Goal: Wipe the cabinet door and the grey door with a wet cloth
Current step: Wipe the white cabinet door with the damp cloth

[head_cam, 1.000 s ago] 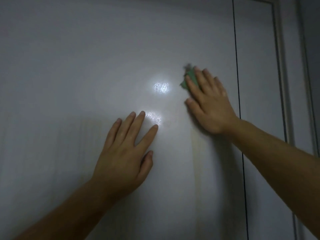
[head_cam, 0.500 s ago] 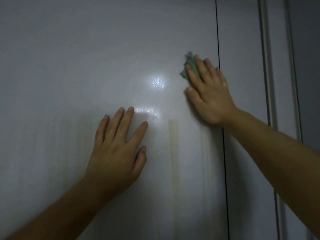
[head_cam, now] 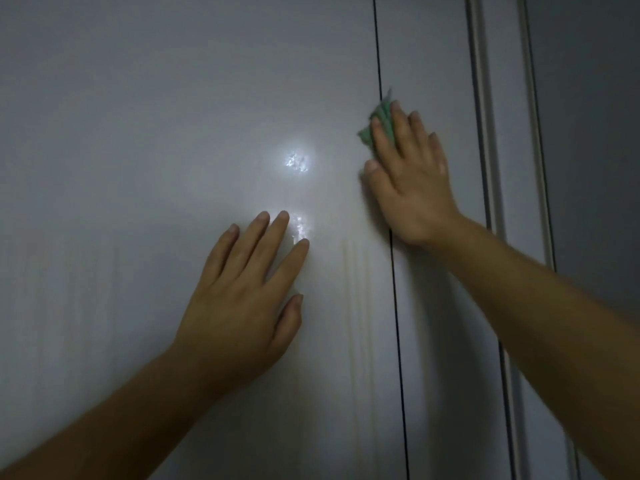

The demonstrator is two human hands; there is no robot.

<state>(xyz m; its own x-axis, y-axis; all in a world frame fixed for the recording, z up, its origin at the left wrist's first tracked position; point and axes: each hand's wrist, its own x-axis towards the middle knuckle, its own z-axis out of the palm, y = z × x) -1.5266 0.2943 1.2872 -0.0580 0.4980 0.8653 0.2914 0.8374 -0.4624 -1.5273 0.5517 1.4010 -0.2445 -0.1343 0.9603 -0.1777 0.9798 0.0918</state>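
Fingers (head_cam: 381, 140) of the right hand (head_cam: 412, 181) lie slightly spread and flat, pressing a green cloth (head_cam: 379, 124) against the cabinet door (head_cam: 173, 116). Only the cloth's upper and left parts show; the rest is hidden under the palm. It sits right at the door's right edge, touching the dark vertical seam (head_cam: 394, 289) that divides this panel from the narrower panel (head_cam: 433, 64) beside it. The hand itself straddles that seam.

Down and to the left, the left hand (head_cam: 242, 299) rests open on the same door, fingers spread, holding nothing, apparently bracing. The right hand is the one on the cloth, so the wiping falls to it.

Faint vertical streaks (head_cam: 356, 323) run down the door below the cloth, just left of the seam, which suggests wet passes along the door's long, upright axis. A downward stroke along that edge looks the likely next move. No containers are in view.
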